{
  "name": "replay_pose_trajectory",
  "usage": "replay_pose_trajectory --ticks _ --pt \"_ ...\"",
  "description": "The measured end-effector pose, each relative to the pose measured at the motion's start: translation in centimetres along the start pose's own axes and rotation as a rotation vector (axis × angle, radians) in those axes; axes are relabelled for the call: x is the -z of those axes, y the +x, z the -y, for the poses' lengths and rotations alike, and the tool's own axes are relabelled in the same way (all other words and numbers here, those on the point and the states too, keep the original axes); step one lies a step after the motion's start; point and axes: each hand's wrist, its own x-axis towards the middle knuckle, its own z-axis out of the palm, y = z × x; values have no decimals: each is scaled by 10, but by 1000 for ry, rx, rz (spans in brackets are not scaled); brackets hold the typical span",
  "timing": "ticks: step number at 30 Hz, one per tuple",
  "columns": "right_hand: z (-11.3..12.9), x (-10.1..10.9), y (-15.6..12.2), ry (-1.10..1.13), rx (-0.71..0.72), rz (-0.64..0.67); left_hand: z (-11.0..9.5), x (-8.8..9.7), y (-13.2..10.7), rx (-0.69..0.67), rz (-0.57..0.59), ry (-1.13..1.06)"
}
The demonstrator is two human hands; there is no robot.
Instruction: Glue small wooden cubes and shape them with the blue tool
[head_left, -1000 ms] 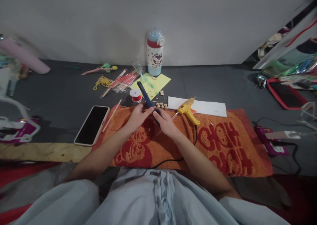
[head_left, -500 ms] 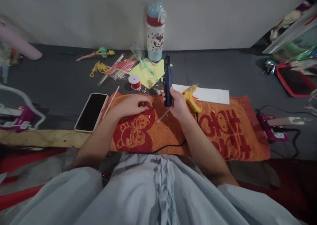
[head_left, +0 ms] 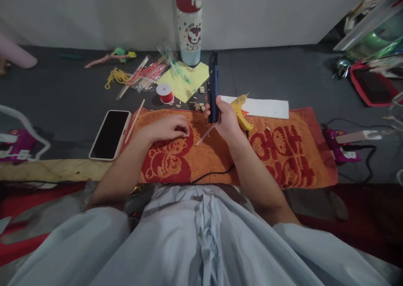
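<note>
My right hand grips a dark blue cutter-like tool upright above the orange towel, with a thin wooden stick poking out below the fingers. My left hand rests palm down on the towel, fingertips pinched on a tiny pale piece I cannot make out. A yellow glue gun lies just right of my right hand, its black cord trailing toward me. Small wooden bits lie beyond the towel's far edge.
A phone lies left of the towel beside a long stick. Behind are a red thread spool, yellow paper, packets of sticks, a water bottle and white paper. A purple tool sits at right.
My right hand lifted the blue tool from between both hands and stood it upright. My left hand let go of it and settled on the towel. The view tilted downward.
</note>
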Motion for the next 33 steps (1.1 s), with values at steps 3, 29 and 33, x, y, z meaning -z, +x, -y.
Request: replay_pose_trajectory --ticks 3,29,33 --pt "-1 0 0 50 13 6 -3 1 0 -14 -108 -50" --pt "1 -4 -6 -43 24 -23 12 -4 7 544 -670 -373" --pt "1 -6 -7 -46 25 -43 6 2 3 555 -657 -345"
